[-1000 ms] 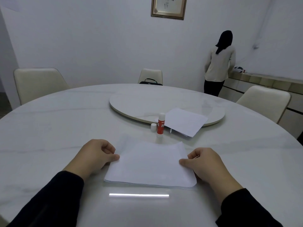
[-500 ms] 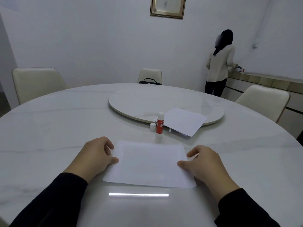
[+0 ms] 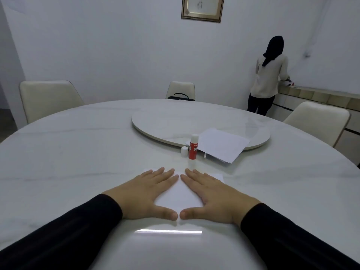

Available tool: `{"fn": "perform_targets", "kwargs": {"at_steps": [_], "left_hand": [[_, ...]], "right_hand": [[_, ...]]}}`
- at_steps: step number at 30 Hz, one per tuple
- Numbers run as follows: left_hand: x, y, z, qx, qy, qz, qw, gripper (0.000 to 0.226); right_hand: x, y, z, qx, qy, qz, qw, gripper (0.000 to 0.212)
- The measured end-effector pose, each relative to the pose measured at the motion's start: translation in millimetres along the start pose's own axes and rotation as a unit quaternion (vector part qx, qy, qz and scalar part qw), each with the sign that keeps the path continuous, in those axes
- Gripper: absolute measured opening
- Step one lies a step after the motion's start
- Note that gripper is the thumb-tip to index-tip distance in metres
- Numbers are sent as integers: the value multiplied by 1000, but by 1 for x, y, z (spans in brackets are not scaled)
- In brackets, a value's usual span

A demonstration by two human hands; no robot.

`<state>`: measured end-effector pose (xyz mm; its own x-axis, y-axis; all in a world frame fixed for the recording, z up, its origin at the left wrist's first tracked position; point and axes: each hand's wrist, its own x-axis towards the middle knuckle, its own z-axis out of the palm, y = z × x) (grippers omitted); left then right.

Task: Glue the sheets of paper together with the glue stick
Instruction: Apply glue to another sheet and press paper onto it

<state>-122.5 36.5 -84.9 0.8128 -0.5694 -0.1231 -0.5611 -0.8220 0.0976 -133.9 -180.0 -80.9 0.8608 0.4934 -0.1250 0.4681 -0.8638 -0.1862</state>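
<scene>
Pressing flat on the sheets of paper [image 3: 176,193], the left hand [image 3: 145,193] and the right hand [image 3: 211,193] lay side by side with fingers straight and spread only a little, thumbs and forefingers nearly meeting, gripping nothing. The stack sat on the round table [image 3: 68,162] directly before the person, and I judged this to be the smoothing-down that follows gluing, though whether any glue lay between the sheets could not be told. Toward twelve o'clock from the hands, a little to one o'clock, the glue stick [image 3: 193,146] stood upright and uncapped, its white cap [image 3: 184,151] just beside it at nine o'clock. At two o'clock more loose sheets [image 3: 224,145] lay half on the turntable [image 3: 165,121], so further joining probably remained, and capping the stick too. As for containers, only a dark bag [image 3: 181,96] on the far chair showed, contents hidden.
</scene>
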Motion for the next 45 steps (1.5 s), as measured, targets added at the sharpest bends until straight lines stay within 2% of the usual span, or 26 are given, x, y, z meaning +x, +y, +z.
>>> {"fn": "perform_targets", "kwargs": {"at_steps": [3, 8, 12, 19, 21, 24, 25, 26, 27, 28, 29, 30, 31, 32, 33, 37, 42, 45], "left_hand": [[-1, -5, 0, -5, 0, 0, 1000, 105], [-14, -20, -1, -5, -3, 6, 1000, 100], [-18, -24, -3, -15, -10, 15, 1000, 98], [-23, -32, -3, -26, -18, 13, 999, 102], [-22, -32, -3, -32, -19, 15, 999, 102], [-20, -32, -2, -41, -14, 12, 999, 103], [-20, -32, -2, -46, -14, 10, 999, 103], [-20, -31, -2, -55, -13, 7, 998, 103], [-20, -30, -3, -66, -12, 3, 998, 103], [-19, -29, -3, -77, -9, 0, 997, 103], [-18, -27, -3, -84, -6, -1, 996, 103], [-17, -26, -4, -85, -2, 0, 996, 103], [-16, -24, -4, -83, 1, 2, 997, 103], [-15, -23, -4, -82, 5, 5, 997, 103], [-14, -22, -4, -85, 8, 6, 996, 103], [-14, -23, -3, -90, 25, 13, 996, 102], [-13, -22, -3, -91, 26, 11, 995, 98], [-14, -21, -3, -87, 25, 8, 996, 93]], "right_hand": [[-7, 6, -1, -9, 2, 6, 1000, 112], [-25, 23, -9, -24, -18, 3, 1000, 100], [-36, 32, -14, -37, -29, 5, 999, 105], [-48, 45, -15, -36, -46, 12, 998, 101], [-52, 50, -22, -26, -66, 27, 997, 106], [-58, 65, -41, 13, -115, 95, 989, 115], [-59, 71, -47, 48, -95, 127, 986, 107], [-58, 76, -52, 115, -45, 158, 980, 87], [-53, 80, -54, 221, 45, 194, 955, 60], [-44, 86, -54, 333, 145, 232, 902, 43], [-33, 90, -55, 434, 220, 275, 829, 42], [-22, 90, -56, 519, 255, 303, 757, 48], [-12, 86, -57, 579, 262, 316, 704, 49], [-3, 80, -58, 616, 257, 322, 672, 45], [6, 74, -58, 630, 248, 328, 658, 40], [30, 71, -50, 632, 259, 346, 644, 22], [28, 89, -49, 668, 330, 362, 560, 13], [18, 102, -48, 700, 354, 356, 508, 17]]}}
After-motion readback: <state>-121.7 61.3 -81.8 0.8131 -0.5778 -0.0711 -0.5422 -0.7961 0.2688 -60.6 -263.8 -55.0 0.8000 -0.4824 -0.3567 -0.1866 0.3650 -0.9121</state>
